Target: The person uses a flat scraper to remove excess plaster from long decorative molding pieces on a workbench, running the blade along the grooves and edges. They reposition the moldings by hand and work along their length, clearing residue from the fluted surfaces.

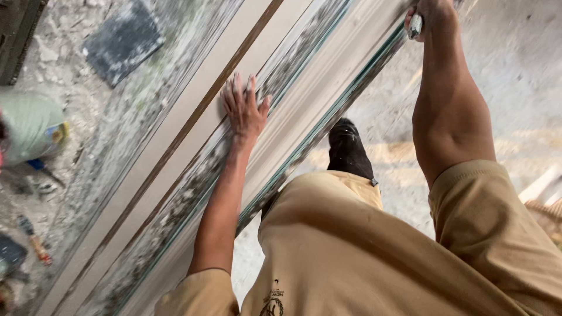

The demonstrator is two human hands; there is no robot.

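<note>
Beige sleeves frame the left hand [244, 111], pressed flat with fingers spread on the long pale moulded panel [293, 111], while a small grey tool [415, 26] is gripped by the right hand [432, 14]; steady bracing is judged needed.

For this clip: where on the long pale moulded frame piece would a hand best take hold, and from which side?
Probably its outer edge, from the right, near the dark shoe: the frame piece is too wide to span, and only that edge is exposed. The left hand lies flat on its face, steadying rather than gripping; the right hand holds a small tool at that edge.
</note>
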